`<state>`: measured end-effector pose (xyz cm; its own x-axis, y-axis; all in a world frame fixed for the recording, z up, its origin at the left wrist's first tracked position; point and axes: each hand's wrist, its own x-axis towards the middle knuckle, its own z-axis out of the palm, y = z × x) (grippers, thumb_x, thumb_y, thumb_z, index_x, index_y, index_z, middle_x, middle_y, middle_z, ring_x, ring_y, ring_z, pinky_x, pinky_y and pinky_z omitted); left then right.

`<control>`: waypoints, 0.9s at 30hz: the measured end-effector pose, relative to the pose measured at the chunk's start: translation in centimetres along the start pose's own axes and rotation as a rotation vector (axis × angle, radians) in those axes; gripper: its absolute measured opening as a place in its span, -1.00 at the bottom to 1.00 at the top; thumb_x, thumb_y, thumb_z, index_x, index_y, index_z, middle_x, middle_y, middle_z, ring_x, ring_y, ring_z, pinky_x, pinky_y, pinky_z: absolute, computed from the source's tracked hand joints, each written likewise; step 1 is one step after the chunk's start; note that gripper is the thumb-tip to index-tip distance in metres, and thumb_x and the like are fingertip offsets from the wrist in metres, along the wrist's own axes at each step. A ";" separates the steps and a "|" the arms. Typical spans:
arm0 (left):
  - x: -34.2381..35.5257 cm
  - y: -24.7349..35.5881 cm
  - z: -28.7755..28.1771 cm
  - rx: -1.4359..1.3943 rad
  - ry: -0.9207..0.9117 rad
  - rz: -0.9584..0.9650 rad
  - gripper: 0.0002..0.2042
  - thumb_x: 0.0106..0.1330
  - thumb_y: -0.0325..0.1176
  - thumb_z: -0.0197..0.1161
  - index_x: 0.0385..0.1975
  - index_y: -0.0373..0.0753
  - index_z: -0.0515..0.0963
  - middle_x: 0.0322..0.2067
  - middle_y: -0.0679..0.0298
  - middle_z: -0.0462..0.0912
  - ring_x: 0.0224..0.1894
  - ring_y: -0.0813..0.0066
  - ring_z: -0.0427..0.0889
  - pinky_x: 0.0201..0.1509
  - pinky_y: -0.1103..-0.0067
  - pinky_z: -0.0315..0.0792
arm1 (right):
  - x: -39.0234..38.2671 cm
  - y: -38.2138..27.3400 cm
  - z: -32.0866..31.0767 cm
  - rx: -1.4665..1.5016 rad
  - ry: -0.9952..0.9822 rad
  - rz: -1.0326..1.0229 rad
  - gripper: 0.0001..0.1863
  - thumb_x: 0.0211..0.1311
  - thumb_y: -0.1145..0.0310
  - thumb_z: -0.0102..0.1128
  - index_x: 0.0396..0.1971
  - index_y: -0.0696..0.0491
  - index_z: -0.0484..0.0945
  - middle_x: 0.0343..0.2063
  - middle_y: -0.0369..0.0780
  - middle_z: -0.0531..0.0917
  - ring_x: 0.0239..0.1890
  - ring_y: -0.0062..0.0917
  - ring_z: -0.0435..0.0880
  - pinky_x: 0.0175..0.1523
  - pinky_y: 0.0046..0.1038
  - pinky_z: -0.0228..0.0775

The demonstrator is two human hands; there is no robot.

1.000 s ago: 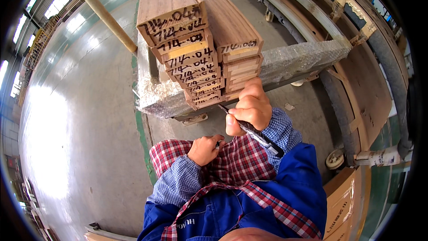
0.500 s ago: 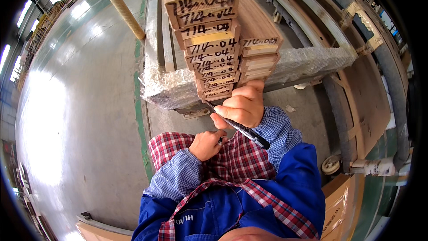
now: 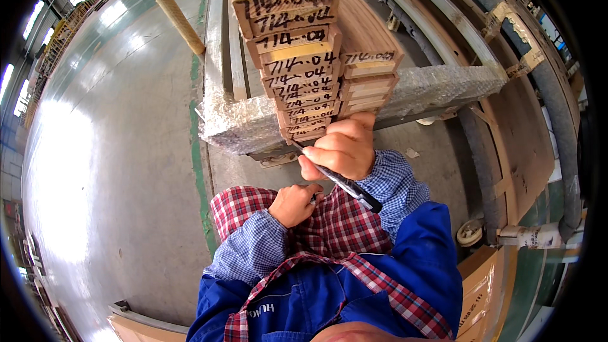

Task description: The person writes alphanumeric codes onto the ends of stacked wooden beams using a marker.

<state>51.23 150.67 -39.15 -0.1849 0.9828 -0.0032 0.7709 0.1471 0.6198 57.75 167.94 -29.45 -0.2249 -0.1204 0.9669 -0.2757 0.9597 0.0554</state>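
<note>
Black marker [image 3: 350, 186] in right hand [image 3: 344, 149] (left hand [image 3: 293, 206] lower), boards [image 3: 304, 66] beyond.

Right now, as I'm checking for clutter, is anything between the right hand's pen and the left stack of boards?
Nothing visible: the right hand holds the pen, its tip at the bottom of the left stack; whether it touches is unclear.

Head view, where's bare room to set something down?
Widest: gray floor left of the green line. Smaller: floor between the wrapped crossbar and plaid apron. Crowded: around the right hand, whose marker points toward the stacked boards.
</note>
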 end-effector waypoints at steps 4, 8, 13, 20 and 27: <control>0.0 0.1 -0.1 -0.019 0.001 -0.014 -0.80 0.27 -0.26 0.17 -0.20 -0.19 0.55 -0.52 -0.05 0.61 -0.42 -0.07 0.63 -0.32 0.18 0.51 | -0.2 0.1 -0.1 0.030 -0.014 -0.002 -0.71 -0.17 0.28 0.39 -0.36 -0.16 0.54 -0.54 -0.55 0.52 -0.40 -0.61 0.44 -0.13 -0.43 0.23; 0.0 0.3 -0.2 -0.023 -0.008 -0.029 -0.80 0.27 -0.26 0.17 -0.20 -0.19 0.55 -0.52 -0.06 0.62 -0.42 -0.07 0.63 -0.31 0.18 0.51 | -0.3 0.2 -0.3 0.022 -0.005 0.001 -0.70 -0.19 0.28 0.40 -0.36 -0.16 0.54 -0.53 -0.56 0.52 -0.40 -0.60 0.44 -0.14 -0.43 0.24; 0.0 0.4 -0.4 -0.024 -0.014 -0.036 -0.80 0.26 -0.27 0.18 -0.20 -0.20 0.55 -0.51 -0.06 0.62 -0.41 -0.08 0.63 -0.31 0.19 0.51 | -0.3 0.2 -0.2 0.030 0.009 0.003 -0.70 -0.18 0.29 0.41 -0.36 -0.14 0.55 -0.53 -0.55 0.52 -0.39 -0.60 0.44 -0.14 -0.43 0.24; 0.0 0.5 -0.4 -0.023 -0.020 -0.043 -0.80 0.22 -0.31 0.19 -0.19 -0.20 0.55 -0.49 -0.06 0.62 -0.40 -0.07 0.63 -0.30 0.18 0.51 | -0.2 0.3 -0.5 0.069 -0.015 -0.010 -0.70 -0.20 0.31 0.42 -0.37 -0.13 0.55 -0.53 -0.54 0.52 -0.39 -0.59 0.45 -0.17 -0.42 0.23; -0.1 0.6 -0.6 -0.014 -0.025 -0.050 -0.79 0.22 -0.31 0.20 -0.18 -0.20 0.56 -0.50 -0.06 0.62 -0.40 -0.07 0.63 -0.30 0.19 0.52 | 0.4 0.2 -0.6 0.039 -0.016 -0.027 -0.72 -0.20 0.34 0.39 -0.39 -0.09 0.54 -0.54 -0.51 0.52 -0.40 -0.57 0.44 -0.21 -0.41 0.27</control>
<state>51.31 150.64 -38.29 -0.2073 0.9768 -0.0544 0.7522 0.1947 0.6296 58.14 168.28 -28.93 -0.2315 -0.1506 0.9611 -0.3178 0.9454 0.0716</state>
